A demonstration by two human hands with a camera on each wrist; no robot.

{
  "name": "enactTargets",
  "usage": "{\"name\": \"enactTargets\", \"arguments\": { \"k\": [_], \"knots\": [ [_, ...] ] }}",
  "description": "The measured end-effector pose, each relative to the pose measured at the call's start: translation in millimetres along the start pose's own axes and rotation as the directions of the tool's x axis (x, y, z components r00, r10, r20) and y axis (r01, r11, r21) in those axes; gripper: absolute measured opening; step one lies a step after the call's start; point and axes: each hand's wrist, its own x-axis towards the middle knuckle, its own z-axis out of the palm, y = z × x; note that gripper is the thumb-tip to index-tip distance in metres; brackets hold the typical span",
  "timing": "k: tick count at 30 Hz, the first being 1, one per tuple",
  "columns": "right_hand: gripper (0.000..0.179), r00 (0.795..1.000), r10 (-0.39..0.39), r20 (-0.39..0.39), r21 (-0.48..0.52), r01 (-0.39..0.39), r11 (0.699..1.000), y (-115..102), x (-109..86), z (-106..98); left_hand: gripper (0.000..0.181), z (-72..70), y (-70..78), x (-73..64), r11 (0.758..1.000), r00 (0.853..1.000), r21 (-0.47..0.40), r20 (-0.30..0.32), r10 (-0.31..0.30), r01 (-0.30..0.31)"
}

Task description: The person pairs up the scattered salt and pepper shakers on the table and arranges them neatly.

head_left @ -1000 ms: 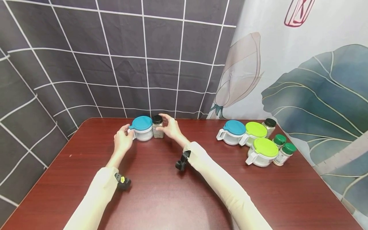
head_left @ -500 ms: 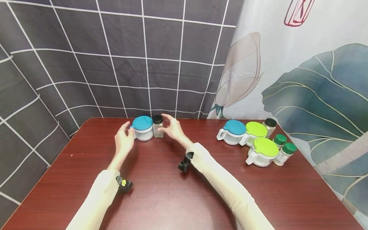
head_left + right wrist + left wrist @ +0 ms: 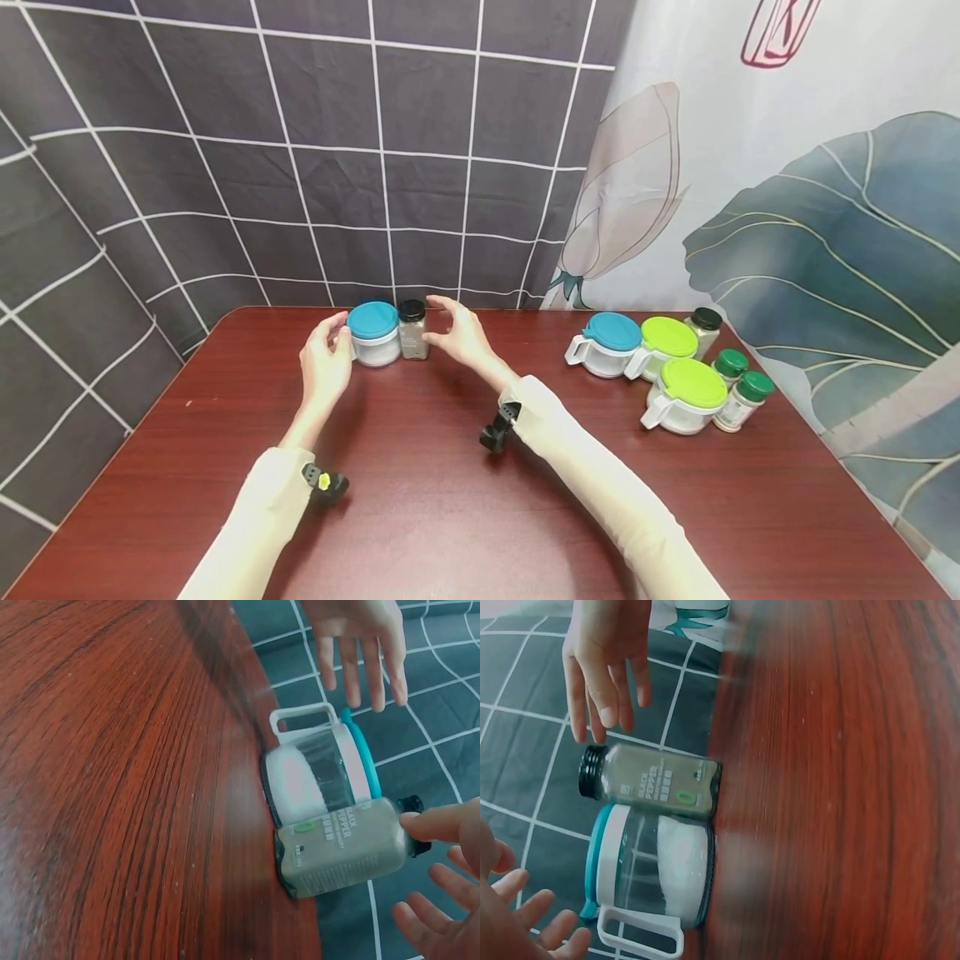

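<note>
A clear seasoning jar (image 3: pixel 641 855) with a blue lid, a white handle and white grains inside stands at the table's back edge. Close against it is a black pepper bottle (image 3: pixel 341 847), square-sided with a black cap. My left hand (image 3: pixel 324 362) is beside the jar's handle side, fingers spread and apart from it in the left wrist view. On the bottle's other side my right hand (image 3: pixel 463 335) has its thumb and fingers parted, holding nothing. Its thumb overlaps the bottle near the cap in the right wrist view; the left wrist view shows a gap there.
Toward the right of the table (image 3: pixel 420 500) stand another blue-lidded jar (image 3: pixel 604 360), two green-lidded jars (image 3: pixel 670 337), a black-capped bottle (image 3: pixel 703 332) and two green-capped shakers (image 3: pixel 738 408). A dark grid-patterned cloth (image 3: pixel 315 192) hangs behind the back edge.
My right hand has drawn away to the right from the pepper bottle. My left hand's fingers have come off the seasoning jar's handle. Jar and bottle stay in place.
</note>
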Motion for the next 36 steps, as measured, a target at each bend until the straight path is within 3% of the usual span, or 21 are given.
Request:
{"name": "enactTargets", "arguments": {
  "k": [9,15,21,30,36],
  "knots": [
    [0.059,0.999,-0.05,0.011,0.045,0.05,0.998,-5.1,-8.0,-11.1,0.033,8.3,5.0,-5.9,0.999,0.995,0.02,-0.092,0.03,-0.028],
    [0.059,0.998,-0.06,-0.02,0.04,0.061,0.997,-6.8,-13.2,-17.8,0.031,14.7,10.6,-13.2,0.999,0.993,-0.018,-0.109,0.049,-0.051],
    [0.06,0.995,-0.078,-0.064,0.054,0.081,0.995,-10.1,-18.9,-24.9,0.03,23.2,14.4,-19.2,0.997,0.993,0.012,-0.098,0.07,-0.07],
    [0.059,0.993,-0.103,-0.06,0.049,0.106,0.993,-10.9,-25.8,-32.1,0.029,37.7,21.5,-28.3,0.991,0.989,-0.002,-0.067,0.132,-0.133],
    [0.057,0.991,-0.117,-0.064,0.032,0.119,0.992,-8.4,-30.6,-39.3,0.029,46.5,28.4,-31.7,0.992,0.992,-0.046,-0.046,0.116,-0.118]
  ]
}}
